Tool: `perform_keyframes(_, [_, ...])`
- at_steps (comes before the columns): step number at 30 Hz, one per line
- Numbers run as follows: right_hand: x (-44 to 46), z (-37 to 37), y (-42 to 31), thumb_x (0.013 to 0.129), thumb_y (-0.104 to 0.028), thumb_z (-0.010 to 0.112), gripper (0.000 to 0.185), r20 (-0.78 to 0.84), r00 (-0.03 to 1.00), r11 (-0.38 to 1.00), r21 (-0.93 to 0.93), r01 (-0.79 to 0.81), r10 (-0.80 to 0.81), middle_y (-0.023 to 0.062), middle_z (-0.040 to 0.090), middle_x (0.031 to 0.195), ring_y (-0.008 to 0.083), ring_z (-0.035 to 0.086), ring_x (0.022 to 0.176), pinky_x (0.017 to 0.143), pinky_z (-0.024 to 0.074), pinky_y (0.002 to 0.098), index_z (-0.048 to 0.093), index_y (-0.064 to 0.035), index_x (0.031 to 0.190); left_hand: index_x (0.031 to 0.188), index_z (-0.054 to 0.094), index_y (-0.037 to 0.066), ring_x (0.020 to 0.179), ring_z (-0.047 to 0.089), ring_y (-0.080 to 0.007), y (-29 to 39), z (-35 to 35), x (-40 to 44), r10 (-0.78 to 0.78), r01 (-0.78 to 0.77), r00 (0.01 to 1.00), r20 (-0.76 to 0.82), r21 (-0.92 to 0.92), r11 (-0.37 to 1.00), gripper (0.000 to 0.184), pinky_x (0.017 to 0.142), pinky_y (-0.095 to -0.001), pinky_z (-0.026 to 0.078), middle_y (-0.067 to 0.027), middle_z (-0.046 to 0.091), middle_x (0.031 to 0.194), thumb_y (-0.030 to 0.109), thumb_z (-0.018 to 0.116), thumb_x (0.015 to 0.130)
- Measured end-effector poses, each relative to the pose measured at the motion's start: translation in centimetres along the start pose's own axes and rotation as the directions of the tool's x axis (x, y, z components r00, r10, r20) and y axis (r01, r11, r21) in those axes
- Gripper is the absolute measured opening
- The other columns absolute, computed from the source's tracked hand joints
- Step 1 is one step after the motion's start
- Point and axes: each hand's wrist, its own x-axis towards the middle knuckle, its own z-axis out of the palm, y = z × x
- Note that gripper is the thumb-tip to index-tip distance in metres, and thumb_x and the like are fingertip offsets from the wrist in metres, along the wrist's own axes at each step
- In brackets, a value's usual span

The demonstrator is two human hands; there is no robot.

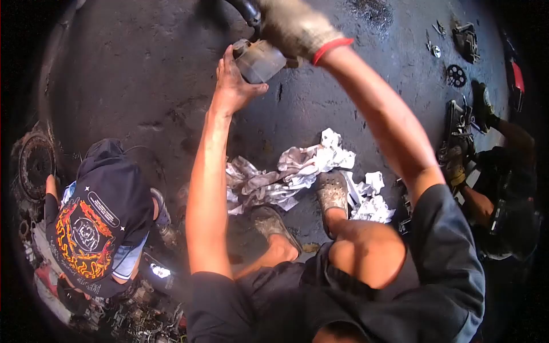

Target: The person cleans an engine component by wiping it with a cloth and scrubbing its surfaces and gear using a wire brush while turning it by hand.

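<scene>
My left hand point(234, 83) is bare and grips a grimy grey, rounded box-like part point(262, 64) from the left and below, thumb along its near side. A small dark round knob or opening shows at the part's upper left; its exact kind is unclear. Just above and right is my right hand point(294, 26), in a dirty off-white work glove with a red cuff. Motion blurs the glove and the top edge cuts it off, so its fingers cannot be made out. A black curved tube-like piece point(246, 10) comes down beside the glove, its end close to the part.
Crumpled stained white cloths point(291, 171) lie around my shoes on the dark floor. One person point(100, 223) crouches at left near a round ring-shaped part point(37, 166) and piled metal parts. Another person point(503, 194) works at right, below a toothed wheel point(456, 75).
</scene>
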Motion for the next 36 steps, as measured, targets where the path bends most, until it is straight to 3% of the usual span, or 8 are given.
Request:
perform_keyframes(7, [-6.1, 2.2, -1.4, 0.09, -0.005, 0.058, 0.067, -0.228, 0.966, 0.989, 0.114, -0.096, 0.12, 0.0275, 0.071, 0.096, 0.0425, 0.072, 0.09, 0.077, 0.0556, 0.052, 0.039, -0.0136, 0.154, 0.157, 0.019, -0.004, 0.138, 0.042, -0.0445, 0.9, -0.1, 0.7, -0.033, 0.034, 0.999, -0.009, 0.086, 0.996, 0.132, 0.118, -0.0477, 0.036, -0.0282, 0.046, 0.145, 0.02, 0.099, 0.054])
perform_keyframes(9, [0.9, -3.1, -2.8, 0.09, -0.008, 0.064, 0.058, 0.182, 0.971, 0.988, -0.016, -0.155, 0.155, 0.0222, 0.073, 0.093, 0.0405, 0.073, 0.086, 0.075, 0.0566, 0.0522, 0.047, -0.012, 0.146, 0.157, 0.019, -0.004, 0.139, 0.041, -0.0446, 1.7, -0.9, 0.7, -0.04, 0.037, 0.998, 0.044, 0.058, 0.998, 0.133, 0.117, -0.0481, 0.037, -0.0283, 0.045, 0.146, 0.021, 0.099, 0.054])
perform_keyframes(11, [0.3, -8.6, -6.2, 0.088, -0.005, 0.07, 0.063, -0.02, 0.953, 0.943, 0.151, -0.296, 0.302, 0.0314, 0.07, 0.086, 0.0407, 0.074, 0.078, 0.06, 0.0587, 0.0489, 0.04, -0.0031, 0.143, 0.157, 0.019, -0.004, 0.14, 0.04, -0.045, 1.6, -0.9, 0.1, -0.059, 0.058, 0.998, 0.024, 0.044, 0.997, 0.133, 0.118, -0.0483, 0.036, -0.0287, 0.044, 0.147, 0.021, 0.099, 0.053])
perform_keyframes(12, [-3.3, -4.3, -1.3, 0.091, -0.014, 0.067, 0.049, 0.07, 0.988, 0.986, -0.08, 0.144, -0.139, 0.0183, 0.074, 0.093, 0.0382, 0.073, 0.085, 0.071, 0.0574, 0.0506, 0.054, -0.0103, 0.138, 0.157, 0.019, -0.004, 0.14, 0.04, -0.0449, 1.7, -1.0, 0.2, -0.062, 0.061, 0.998, 0.017, 0.05, 0.997, 0.133, 0.118, -0.0484, 0.036, -0.0288, 0.044, 0.147, 0.021, 0.099, 0.053])
perform_keyframes(13, [-6.3, -6.0, -4.4, 0.094, -0.009, 0.061, 0.052, -0.248, 0.964, 0.995, 0.067, -0.078, 0.092, 0.0211, 0.074, 0.092, 0.0404, 0.073, 0.085, 0.072, 0.0576, 0.0511, 0.048, -0.0123, 0.145, 0.157, 0.019, -0.004, 0.14, 0.04, -0.0448, 1.7, -0.9, 0.4, -0.061, 0.061, 0.998, 0.003, 0.052, 0.997, 0.133, 0.118, -0.0485, 0.035, -0.0289, 0.044, 0.148, 0.021, 0.099, 0.053])
perform_keyframes(16, [-9.7, -1.9, -4.5, 0.095, -0.002, 0.05, 0.068, 0.053, 0.961, 0.956, 0.1, -0.276, 0.272, 0.0284, 0.071, 0.091, 0.0464, 0.071, 0.089, 0.082, 0.0563, 0.0529, 0.028, -0.0133, 0.158, 0.157, 0.019, -0.004, 0.141, 0.039, -0.0446, 0.9, -0.4, -0.3, -0.029, 0.031, 0.998, -0.055, 0.039, 0.999, 0.133, 0.119, -0.0486, 0.035, -0.029, 0.043, 0.149, 0.022, 0.098, 0.054])
perform_keyframes(23, [-4.7, -6.1, -3.9, 0.09, -0.008, 0.067, 0.047, -0.163, 0.986, 0.992, 0.127, -0.027, 0.048, 0.0208, 0.071, 0.112, 0.0402, 0.072, 0.093, 0.077, 0.0589, 0.0446, 0.059, -0.0126, 0.137, 0.157, 0.019, -0.002, 0.138, 0.042, -0.044, 1.9, -0.5, -0.1, -0.065, 0.067, 0.998, -0.027, 0.072, 0.995, 0.131, 0.118, -0.0485, 0.036, -0.0277, 0.045, 0.146, 0.019, 0.098, 0.055])
perform_keyframes(36, [-10.2, -0.5, -2.7, 0.09, 0.0, 0.054, 0.07, -0.068, 0.978, 0.963, 0.204, -0.178, 0.196, 0.0295, 0.07, 0.103, 0.0451, 0.071, 0.095, 0.081, 0.0565, 0.0511, 0.034, -0.012, 0.157, 0.156, 0.023, -0.002, 0.141, 0.041, -0.0441, 0.1, -0.2, 0.8, -0.024, 0.025, 0.999, -0.026, 0.048, 0.999, 0.132, 0.118, -0.0488, 0.037, -0.0275, 0.045, 0.148, 0.023, 0.1, 0.052])
